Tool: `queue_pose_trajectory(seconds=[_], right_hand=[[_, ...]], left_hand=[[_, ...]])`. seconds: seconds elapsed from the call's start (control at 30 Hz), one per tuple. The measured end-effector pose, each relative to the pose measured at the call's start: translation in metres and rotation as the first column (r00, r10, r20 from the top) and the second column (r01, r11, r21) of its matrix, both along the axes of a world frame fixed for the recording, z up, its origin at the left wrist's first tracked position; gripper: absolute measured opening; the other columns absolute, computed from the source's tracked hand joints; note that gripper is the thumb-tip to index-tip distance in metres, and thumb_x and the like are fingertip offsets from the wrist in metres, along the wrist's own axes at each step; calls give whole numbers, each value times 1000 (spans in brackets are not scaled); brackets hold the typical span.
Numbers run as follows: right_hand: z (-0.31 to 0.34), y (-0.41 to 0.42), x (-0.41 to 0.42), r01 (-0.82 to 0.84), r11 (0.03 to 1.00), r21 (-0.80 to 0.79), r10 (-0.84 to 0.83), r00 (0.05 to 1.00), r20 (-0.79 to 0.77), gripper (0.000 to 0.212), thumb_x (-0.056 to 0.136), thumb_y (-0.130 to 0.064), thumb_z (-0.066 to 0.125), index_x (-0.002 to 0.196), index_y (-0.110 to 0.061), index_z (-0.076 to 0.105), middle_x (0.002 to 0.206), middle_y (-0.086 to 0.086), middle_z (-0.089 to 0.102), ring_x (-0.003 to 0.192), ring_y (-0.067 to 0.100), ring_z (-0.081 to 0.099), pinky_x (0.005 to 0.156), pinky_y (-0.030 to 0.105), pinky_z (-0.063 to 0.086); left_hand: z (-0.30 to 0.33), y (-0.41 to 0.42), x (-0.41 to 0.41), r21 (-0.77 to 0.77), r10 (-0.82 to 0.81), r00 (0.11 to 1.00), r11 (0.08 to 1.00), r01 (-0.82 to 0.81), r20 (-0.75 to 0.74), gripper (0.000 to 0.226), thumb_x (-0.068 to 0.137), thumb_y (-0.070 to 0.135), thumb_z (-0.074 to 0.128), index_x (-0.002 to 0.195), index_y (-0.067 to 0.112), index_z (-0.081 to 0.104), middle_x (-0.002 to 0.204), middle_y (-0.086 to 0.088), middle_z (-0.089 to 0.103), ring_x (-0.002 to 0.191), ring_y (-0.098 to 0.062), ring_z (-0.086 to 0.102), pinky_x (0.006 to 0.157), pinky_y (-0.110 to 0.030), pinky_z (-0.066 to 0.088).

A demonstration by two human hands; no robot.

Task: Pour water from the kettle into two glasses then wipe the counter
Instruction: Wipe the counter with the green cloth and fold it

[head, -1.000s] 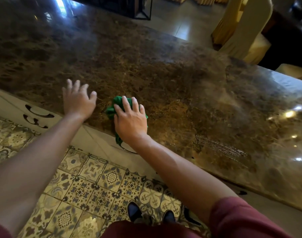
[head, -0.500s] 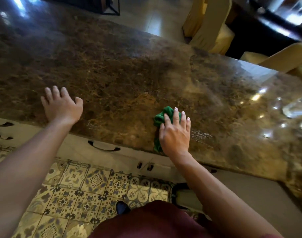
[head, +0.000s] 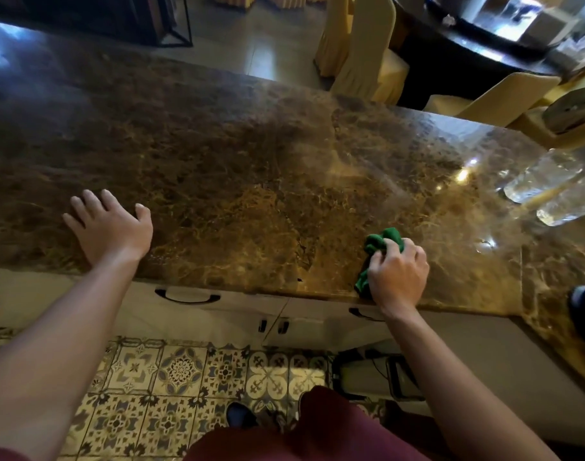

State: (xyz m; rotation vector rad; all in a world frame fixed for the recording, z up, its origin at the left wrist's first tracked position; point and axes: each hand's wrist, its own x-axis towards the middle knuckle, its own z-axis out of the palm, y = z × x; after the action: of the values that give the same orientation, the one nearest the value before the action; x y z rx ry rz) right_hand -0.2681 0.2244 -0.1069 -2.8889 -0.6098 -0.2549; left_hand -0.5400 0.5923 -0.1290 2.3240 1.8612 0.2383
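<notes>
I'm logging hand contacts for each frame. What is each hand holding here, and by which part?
The right hand has a grip on the bunched green cloth, covering its middle. The left hand holds nothing, spread flat on the counter.

Right hand [head: 397, 277] is bunched around a green cloth [head: 382, 241], pressing it onto the brown marble table [head: 251, 168] near the front edge. Left hand [head: 110, 227] lies flat on the table, fingers [head: 91, 201] spread, well apart. Two glasses [head: 550, 191] stand at the far right.
</notes>
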Motion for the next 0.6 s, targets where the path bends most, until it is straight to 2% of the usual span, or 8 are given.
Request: queue_pose_trajectory(seconds=[0.1,0.2,0.33,0.4,0.5,0.57,0.6], right_hand=[[1,13,-35,-119,988,96,123,992,-31,33,101,-33,63,126,-14,72,135,14,63,128,36,55,107,51,44],[-4,37,-75,-297,930,215,312,949,-38,27,102,-29,63,122,-14,74,134,10,64,129,31,56,110,49,46],[-2,80,-120,-514,790,335,580,804,-134,35,104,-34,52,124,-16,74,135,7,66,127,25,56,112,45,45],[6,98,-138,-505,720,475,661,707,-251,32,106,-30,56,127,-14,73,131,5,68,121,21,59,108,43,50],[27,105,-143,-346,646,680,706,609,-360,27,107,-26,57,129,-15,70,126,-1,68,115,15,63,102,43,56],[42,96,-121,-256,625,738,679,644,-352,24,108,-24,57,128,-17,69,127,-5,65,116,14,64,102,43,57],[47,87,-104,-233,635,737,636,698,-328,24,108,-23,57,128,-18,69,128,-5,65,116,14,63,102,43,57]], left_hand=[[-2,1,0,12,-7,1000,1000,7,7,76,103,53,32,160,2,26,169,-25,17,158,-41,9,128,-59,4],[-5,3,-2,18,-6,1000,1000,6,20,76,102,52,33,159,1,28,169,-25,19,158,-42,10,127,-59,4],[-3,3,-4,5,-9,1000,1000,9,28,74,103,50,36,158,2,29,169,-25,18,158,-42,8,127,-59,4],[-2,5,-6,26,-35,998,999,34,56,69,103,47,42,155,2,36,168,-24,20,158,-41,9,127,-60,7],[-3,4,-10,33,-116,990,993,113,75,62,102,43,47,153,6,42,168,-22,23,158,-40,11,127,-58,8],[-4,-1,-9,-10,-135,988,991,136,74,63,104,43,44,156,8,39,169,-21,21,159,-38,9,128,-56,6],[-5,-3,-8,-17,-127,989,992,128,82,63,104,43,43,157,8,37,170,-21,20,159,-37,8,128,-55,5]])
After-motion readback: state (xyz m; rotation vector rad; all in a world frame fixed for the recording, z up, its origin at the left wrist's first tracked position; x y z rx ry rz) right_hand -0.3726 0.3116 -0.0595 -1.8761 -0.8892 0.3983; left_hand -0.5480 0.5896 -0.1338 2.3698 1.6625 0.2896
